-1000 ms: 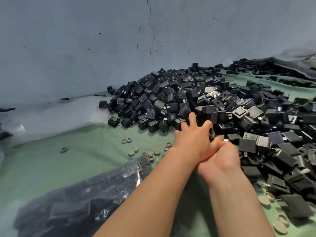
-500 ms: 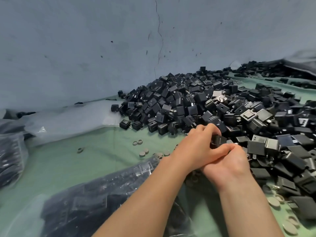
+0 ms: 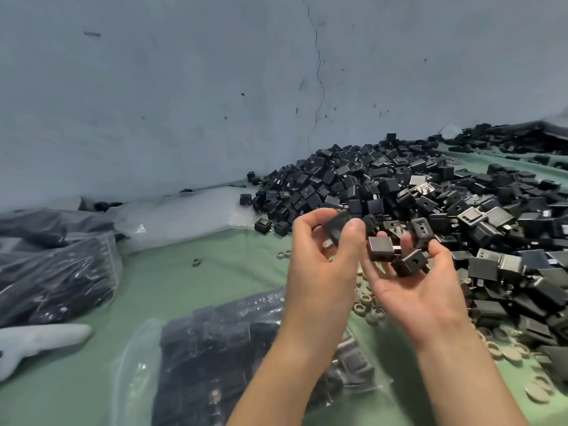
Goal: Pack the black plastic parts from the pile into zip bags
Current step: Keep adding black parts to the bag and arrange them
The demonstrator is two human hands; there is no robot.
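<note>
- Black part (image 3: 339, 226), pinched between the thumb and fingertips of the left hand (image 3: 319, 272), hangs just in front of the pile (image 3: 384, 179), above the green surface (image 3: 199, 281).
- The right hand (image 3: 412, 293) lies palm up just beside it, fingers loosely curled, cradling several more parts (image 3: 381, 249). Its thumb leans on one of them.
- Judging from this, the step is gathering a handful before it goes to a bag. The pile is large, so most of the job probably remains.
- To do it well, set the pinched part down into the right palm rather than on the fingertips, where the ones there now sit loose and could roll off.
- Some parts show small metal tabs. These are best turned inward so they do not snag the bag film.
- Close the right fingers a little more before moving, and keep the palm level.
- The nearest bag (image 3: 239, 348) lies flat below the wrists and already holds many parts. I cannot tell where its mouth is or whether it is zipped, so the left hand should find and open it first.
- Beige rings (image 3: 365, 302) lie scattered on the surface under the hands. Keep them out of the handful.
- More filled bags (image 3: 52, 272) lie well apart at the left.
</note>
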